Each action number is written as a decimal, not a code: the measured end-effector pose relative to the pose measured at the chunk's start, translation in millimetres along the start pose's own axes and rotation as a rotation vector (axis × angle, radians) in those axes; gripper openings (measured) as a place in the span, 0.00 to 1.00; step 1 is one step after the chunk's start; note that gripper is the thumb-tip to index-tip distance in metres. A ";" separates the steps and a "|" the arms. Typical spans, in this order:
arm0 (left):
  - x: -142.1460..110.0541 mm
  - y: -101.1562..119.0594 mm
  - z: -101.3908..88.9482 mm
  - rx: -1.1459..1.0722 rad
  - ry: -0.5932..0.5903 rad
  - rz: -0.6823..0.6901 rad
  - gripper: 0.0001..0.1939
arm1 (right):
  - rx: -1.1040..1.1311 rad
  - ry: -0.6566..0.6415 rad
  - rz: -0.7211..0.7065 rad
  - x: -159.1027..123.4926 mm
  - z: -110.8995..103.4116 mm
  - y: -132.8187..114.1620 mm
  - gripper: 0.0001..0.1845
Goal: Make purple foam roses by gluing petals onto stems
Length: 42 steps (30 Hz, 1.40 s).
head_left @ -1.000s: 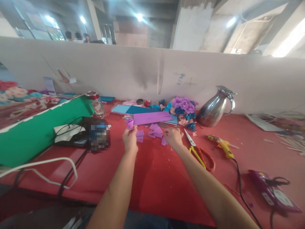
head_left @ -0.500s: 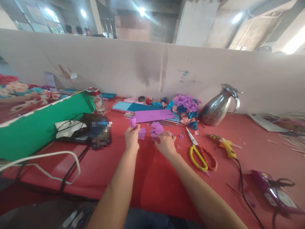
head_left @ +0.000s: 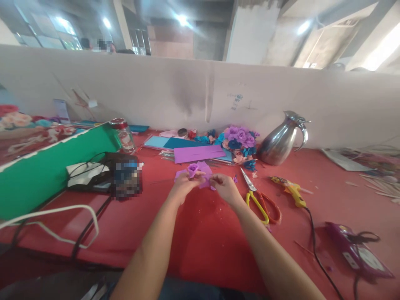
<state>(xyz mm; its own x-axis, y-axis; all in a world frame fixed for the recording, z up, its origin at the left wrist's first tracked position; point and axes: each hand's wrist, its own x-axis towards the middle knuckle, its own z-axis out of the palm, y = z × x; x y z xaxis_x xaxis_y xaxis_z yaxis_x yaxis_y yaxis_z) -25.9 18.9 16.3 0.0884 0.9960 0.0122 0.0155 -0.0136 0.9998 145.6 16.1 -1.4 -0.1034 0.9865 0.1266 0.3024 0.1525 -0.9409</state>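
Note:
A purple paper flower [head_left: 193, 169] is held in my left hand [head_left: 184, 186], its open petals facing up toward me. My right hand [head_left: 225, 187] is close beside it with fingers pinched together; whatever lies between the fingertips is too small to make out. Purple paper petals [head_left: 205, 168] lie on the red table just behind and between both hands. Beyond them rests a flat strip of purple paper [head_left: 198, 153]. To the right of my right hand lie scissors [head_left: 253, 191] with yellow and orange handles, their blades apart.
A yellow glue gun [head_left: 292, 192] and a purple power strip [head_left: 358, 250] lie to the right. A metal jug [head_left: 276, 141] and a bunch of paper flowers [head_left: 240, 137] stand at the back. Leftward are a glass jar [head_left: 125, 137], a black bag [head_left: 108, 166] and a green board [head_left: 59, 171].
My left hand has moved right and turned, bringing the flower's open top into view near my right hand. My right hand has lifted off the loose petals with its fingers drawn together.

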 end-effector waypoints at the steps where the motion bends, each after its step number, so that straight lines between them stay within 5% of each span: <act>1: -0.3 -0.4 1.0 0.021 -0.010 0.003 0.17 | 0.018 0.010 -0.005 -1.3 -0.2 1.5 0.12; 10: -4.4 0.5 15.2 0.136 0.188 0.136 0.03 | 0.377 0.020 0.065 -13.7 13.5 -8.1 0.22; 15: -9.3 3.8 19.8 0.165 0.149 0.209 0.04 | 0.407 0.054 0.019 -13.2 15.5 -10.0 0.12; 31: 2.5 -4.8 12.2 0.120 0.085 -0.106 0.14 | -0.221 0.066 -0.027 -13.7 -13.6 -15.3 0.12; 34: 1.9 -1.7 11.5 0.192 0.066 -0.124 0.14 | -0.414 0.173 -0.028 -29.3 -42.6 -11.4 0.13; 37: 0.0 2.6 11.2 0.247 0.052 -0.131 0.12 | -0.674 0.386 0.024 -47.8 -96.5 4.3 0.13; 40: -1.6 5.1 11.6 0.284 0.056 -0.143 0.11 | -0.877 0.604 0.298 -59.7 -158.0 26.4 0.15; 42: -2.7 5.1 12.7 0.292 0.058 -0.154 0.11 | -0.741 0.685 0.575 -63.1 -189.9 40.4 0.12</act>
<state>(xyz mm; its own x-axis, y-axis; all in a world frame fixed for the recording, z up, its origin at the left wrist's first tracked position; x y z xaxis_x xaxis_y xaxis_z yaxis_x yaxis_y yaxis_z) -13.4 15.1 21.1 0.0064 0.9916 -0.1291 0.3098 0.1208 0.9431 344.2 -28.8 12.2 0.6956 0.7119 0.0969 0.6418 -0.5552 -0.5290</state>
